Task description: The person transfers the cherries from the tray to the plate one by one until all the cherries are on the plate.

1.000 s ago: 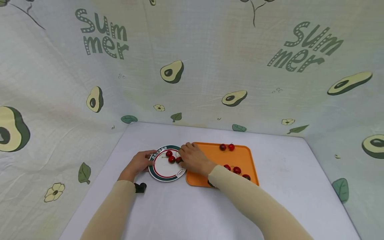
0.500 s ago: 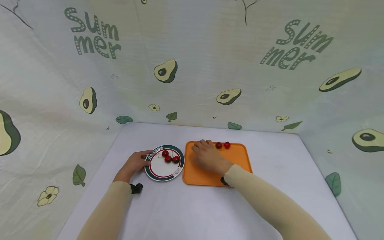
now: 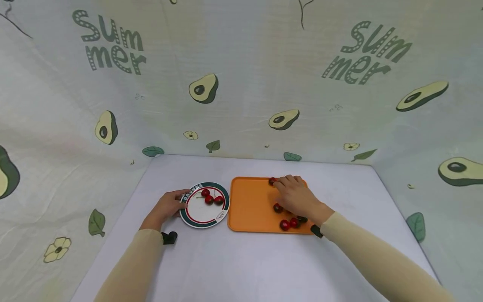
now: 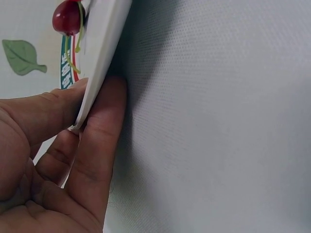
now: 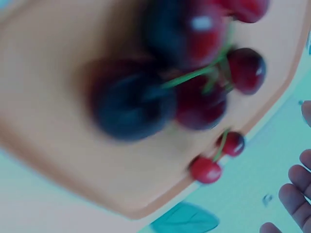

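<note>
My left hand (image 3: 166, 206) grips the left rim of a round white plate (image 3: 200, 213) with a green and red border. In the left wrist view, the thumb lies on top and fingers (image 4: 99, 141) reach underneath. Three dark red cherries (image 3: 209, 200) with stems lie on the plate. Over the right part of an orange tray (image 3: 247, 205) hovers my right hand (image 3: 299, 199), partly covering its cherries (image 3: 284, 225). From the right wrist, several cherries (image 5: 200, 104) lie on the tray, and the fingertips (image 5: 294, 200) appear apart from them, with nothing held.
Plate and tray sit side by side on a white tabletop (image 3: 226, 264). A pale cloth (image 3: 241, 50) printed with avocados, leaves and lettering hangs behind and at the sides. Black wrist devices (image 3: 170, 238) stick out by both sleeves.
My right hand has moved rightward from the plate, across the tray, to the cherries at its right. Three cherries now lie uncovered on the plate. The left hand keeps its hold on the rim.
</note>
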`<state>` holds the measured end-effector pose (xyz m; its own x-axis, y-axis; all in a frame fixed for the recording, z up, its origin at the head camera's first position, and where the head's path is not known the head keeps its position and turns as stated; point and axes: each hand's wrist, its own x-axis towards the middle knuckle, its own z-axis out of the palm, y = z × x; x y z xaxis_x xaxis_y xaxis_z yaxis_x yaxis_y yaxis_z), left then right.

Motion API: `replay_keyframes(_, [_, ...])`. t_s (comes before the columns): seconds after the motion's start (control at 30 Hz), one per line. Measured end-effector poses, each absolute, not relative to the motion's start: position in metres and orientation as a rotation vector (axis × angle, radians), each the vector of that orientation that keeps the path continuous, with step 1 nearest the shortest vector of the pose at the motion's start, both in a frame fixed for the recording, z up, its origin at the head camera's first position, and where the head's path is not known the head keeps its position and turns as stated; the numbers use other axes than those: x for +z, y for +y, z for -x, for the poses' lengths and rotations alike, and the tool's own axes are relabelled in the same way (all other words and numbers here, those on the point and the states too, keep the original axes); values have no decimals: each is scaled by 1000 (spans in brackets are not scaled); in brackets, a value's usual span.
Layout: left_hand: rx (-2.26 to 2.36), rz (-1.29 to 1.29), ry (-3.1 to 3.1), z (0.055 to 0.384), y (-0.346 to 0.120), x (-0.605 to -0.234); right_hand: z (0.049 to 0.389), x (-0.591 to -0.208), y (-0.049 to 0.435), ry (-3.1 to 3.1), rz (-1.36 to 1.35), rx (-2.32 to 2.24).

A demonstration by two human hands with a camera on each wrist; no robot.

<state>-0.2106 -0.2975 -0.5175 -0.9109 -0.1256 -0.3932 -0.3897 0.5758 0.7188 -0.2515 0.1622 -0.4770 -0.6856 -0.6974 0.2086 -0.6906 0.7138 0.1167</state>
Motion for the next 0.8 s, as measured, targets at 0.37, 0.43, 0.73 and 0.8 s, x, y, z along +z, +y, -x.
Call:
replay_keyframes(0.37, [1200, 405, 2538, 211, -299, -517, 219, -488, 229, -2696, -1070, -44])
replay_keyframes(0.43, [1195, 398, 2543, 210, -298, -517, 214, -491, 238, -2695, -1078, -35])
replay_keyframes(0.73, [1214, 402, 2532, 211, -297, -518, 205, -509, 258, -2730, -1091, 15])
replay_keyframes(0.8, [1220, 400, 2532, 210, -297, -517, 205, -513, 257, -2724, -1102, 41])
